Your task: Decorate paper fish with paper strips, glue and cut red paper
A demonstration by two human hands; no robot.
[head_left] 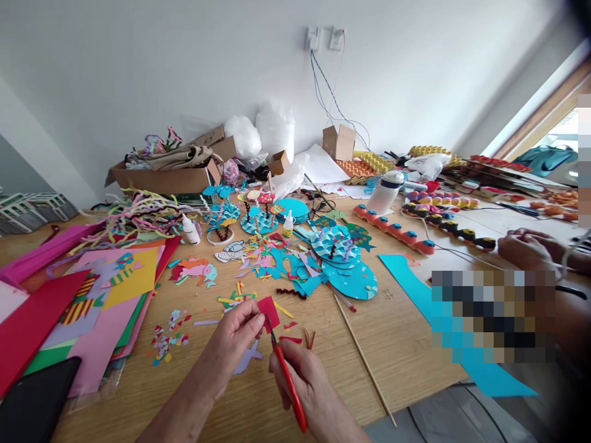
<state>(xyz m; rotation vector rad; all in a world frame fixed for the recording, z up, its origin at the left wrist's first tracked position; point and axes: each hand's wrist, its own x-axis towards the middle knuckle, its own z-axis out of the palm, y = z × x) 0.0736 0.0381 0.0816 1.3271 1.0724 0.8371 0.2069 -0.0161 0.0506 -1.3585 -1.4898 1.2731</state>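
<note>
Between the thumb and fingers of my left hand [241, 324] is a small piece of red paper [270, 312]. My right hand [302, 372] grips red-handled scissors [290, 384], and their blades lie against the edge of that paper. Whether the blades are parted I cannot tell. Thin red and yellow paper scraps lie just past my hands, with a lilac paper cutout [248, 358] partly behind them. Farther off are a heap of coloured paper scraps [277, 261] and a blue paper disc [353, 282].
A wooden stick [364, 360] lies right of my hands, beside a long blue paper strip [415, 295]. Coloured sheets [111, 320] and a dark phone-like object [39, 400] are at left. Glue bottles [191, 231] stand mid-table. Another person's hands [526, 246] rest at right.
</note>
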